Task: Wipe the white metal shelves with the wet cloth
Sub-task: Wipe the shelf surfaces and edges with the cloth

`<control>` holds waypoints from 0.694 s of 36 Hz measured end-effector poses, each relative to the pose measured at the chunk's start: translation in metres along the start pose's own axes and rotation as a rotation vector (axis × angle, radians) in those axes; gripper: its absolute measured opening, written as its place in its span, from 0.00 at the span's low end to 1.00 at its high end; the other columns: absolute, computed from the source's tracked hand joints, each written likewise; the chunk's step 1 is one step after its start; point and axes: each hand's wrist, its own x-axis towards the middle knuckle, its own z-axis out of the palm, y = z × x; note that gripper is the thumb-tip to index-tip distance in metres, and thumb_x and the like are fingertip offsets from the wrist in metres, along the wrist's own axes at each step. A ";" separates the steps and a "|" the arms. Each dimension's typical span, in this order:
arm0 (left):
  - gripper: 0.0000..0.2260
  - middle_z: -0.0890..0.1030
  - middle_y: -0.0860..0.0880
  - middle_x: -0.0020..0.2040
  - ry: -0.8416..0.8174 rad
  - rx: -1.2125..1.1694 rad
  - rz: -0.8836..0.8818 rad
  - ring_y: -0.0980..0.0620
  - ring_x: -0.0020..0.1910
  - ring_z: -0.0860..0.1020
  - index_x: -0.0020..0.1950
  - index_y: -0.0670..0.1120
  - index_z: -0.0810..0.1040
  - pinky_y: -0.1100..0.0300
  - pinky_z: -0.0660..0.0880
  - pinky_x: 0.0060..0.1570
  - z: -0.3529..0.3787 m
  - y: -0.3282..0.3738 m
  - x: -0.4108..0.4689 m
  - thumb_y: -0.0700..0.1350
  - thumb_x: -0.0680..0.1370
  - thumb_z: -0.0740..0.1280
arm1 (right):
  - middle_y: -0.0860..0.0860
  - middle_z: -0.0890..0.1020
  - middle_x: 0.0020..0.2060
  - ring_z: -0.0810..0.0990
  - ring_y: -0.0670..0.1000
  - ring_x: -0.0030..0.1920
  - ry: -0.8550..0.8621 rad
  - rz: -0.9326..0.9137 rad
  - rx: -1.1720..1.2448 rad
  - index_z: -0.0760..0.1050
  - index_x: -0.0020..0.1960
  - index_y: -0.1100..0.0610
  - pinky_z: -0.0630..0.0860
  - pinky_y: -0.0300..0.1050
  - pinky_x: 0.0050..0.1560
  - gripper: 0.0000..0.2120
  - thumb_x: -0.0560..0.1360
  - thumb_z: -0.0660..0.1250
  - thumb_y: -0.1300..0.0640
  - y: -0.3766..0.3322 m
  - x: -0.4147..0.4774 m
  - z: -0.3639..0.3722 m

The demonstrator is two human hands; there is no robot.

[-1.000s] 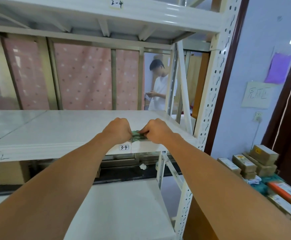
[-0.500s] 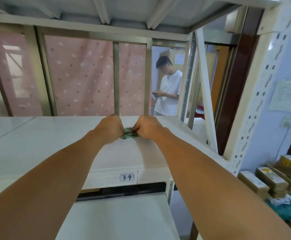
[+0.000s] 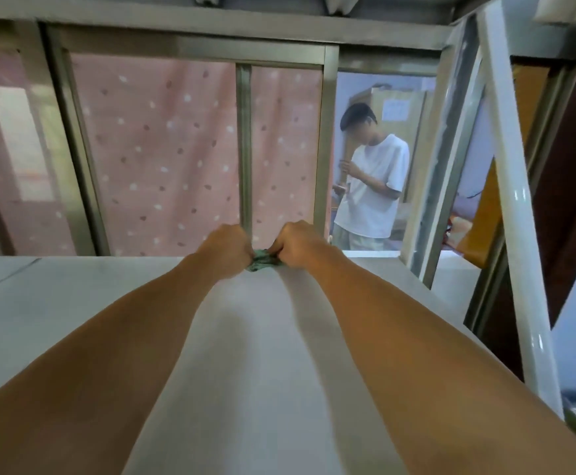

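At the far edge of the flat white metal shelf (image 3: pixel 74 320), a person's left hand (image 3: pixel 226 246) and right hand (image 3: pixel 298 243) clutch a small bunched green wet cloth (image 3: pixel 262 264) (probably soft, limp, best gripped by its bulk).

Green cloth (image 3: pixel 262 261), mottled darker. White shelf (image 3: pixel 262 354), greyish in shade. Pink curtain (image 3: pixel 163 159), scattered white and dusky-rose dots. Dull grey-olive window frame (image 3: pixel 244 142). Glossy white upright (image 3: pixel 519 234). Plain white T-shirt (image 3: pixel 379 186) on person. Dark brown door frame (image 3: pixel 574 200). Orange panel (image 3: pixel 482 228).
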 end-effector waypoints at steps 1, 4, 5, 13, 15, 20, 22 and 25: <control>0.09 0.83 0.43 0.42 -0.002 0.001 0.004 0.43 0.41 0.81 0.46 0.40 0.85 0.57 0.77 0.40 0.000 -0.002 0.005 0.45 0.73 0.73 | 0.48 0.85 0.53 0.82 0.54 0.50 -0.002 -0.009 -0.001 0.85 0.55 0.44 0.79 0.44 0.57 0.12 0.75 0.69 0.56 0.001 0.006 0.001; 0.09 0.83 0.44 0.39 -0.031 -0.016 -0.014 0.45 0.39 0.81 0.47 0.42 0.86 0.58 0.75 0.37 -0.001 -0.007 0.013 0.47 0.71 0.74 | 0.50 0.85 0.52 0.82 0.54 0.49 -0.015 -0.003 -0.009 0.85 0.56 0.47 0.79 0.46 0.57 0.11 0.75 0.70 0.55 -0.001 0.017 0.000; 0.09 0.82 0.45 0.39 -0.036 -0.022 -0.020 0.45 0.39 0.81 0.46 0.43 0.86 0.59 0.75 0.37 -0.002 -0.008 0.014 0.47 0.71 0.75 | 0.51 0.85 0.51 0.82 0.55 0.48 -0.016 0.004 -0.012 0.86 0.56 0.48 0.80 0.46 0.56 0.11 0.75 0.70 0.54 -0.003 0.019 0.000; 0.09 0.83 0.44 0.38 -0.032 -0.001 -0.071 0.45 0.40 0.82 0.41 0.42 0.85 0.57 0.78 0.37 -0.022 -0.034 0.009 0.48 0.71 0.75 | 0.52 0.85 0.52 0.81 0.55 0.49 -0.013 -0.026 0.018 0.86 0.55 0.50 0.79 0.47 0.56 0.12 0.75 0.68 0.56 -0.035 0.022 0.009; 0.08 0.84 0.44 0.40 -0.034 -0.001 -0.089 0.45 0.41 0.83 0.43 0.43 0.86 0.58 0.78 0.38 -0.029 -0.046 0.005 0.47 0.71 0.76 | 0.53 0.84 0.52 0.80 0.55 0.48 -0.005 -0.053 0.015 0.85 0.56 0.49 0.78 0.43 0.53 0.13 0.75 0.67 0.56 -0.047 0.022 0.013; 0.09 0.85 0.44 0.41 -0.021 0.016 -0.070 0.46 0.40 0.83 0.44 0.43 0.87 0.55 0.82 0.45 -0.041 -0.064 -0.016 0.47 0.71 0.75 | 0.53 0.83 0.55 0.80 0.56 0.50 0.001 -0.062 0.013 0.85 0.58 0.48 0.75 0.40 0.50 0.13 0.77 0.67 0.56 -0.070 0.009 0.015; 0.09 0.84 0.45 0.40 -0.028 0.035 -0.055 0.47 0.40 0.82 0.44 0.42 0.86 0.54 0.82 0.45 -0.047 -0.065 -0.026 0.46 0.70 0.74 | 0.52 0.83 0.57 0.80 0.56 0.55 -0.002 -0.076 0.005 0.84 0.59 0.47 0.75 0.40 0.54 0.14 0.77 0.66 0.57 -0.077 -0.001 0.013; 0.08 0.83 0.44 0.39 -0.048 0.080 -0.037 0.47 0.40 0.81 0.43 0.40 0.84 0.55 0.82 0.43 -0.059 -0.063 -0.047 0.45 0.70 0.74 | 0.51 0.83 0.58 0.80 0.56 0.55 -0.011 -0.071 -0.009 0.84 0.58 0.46 0.73 0.39 0.51 0.13 0.77 0.66 0.55 -0.090 -0.016 0.010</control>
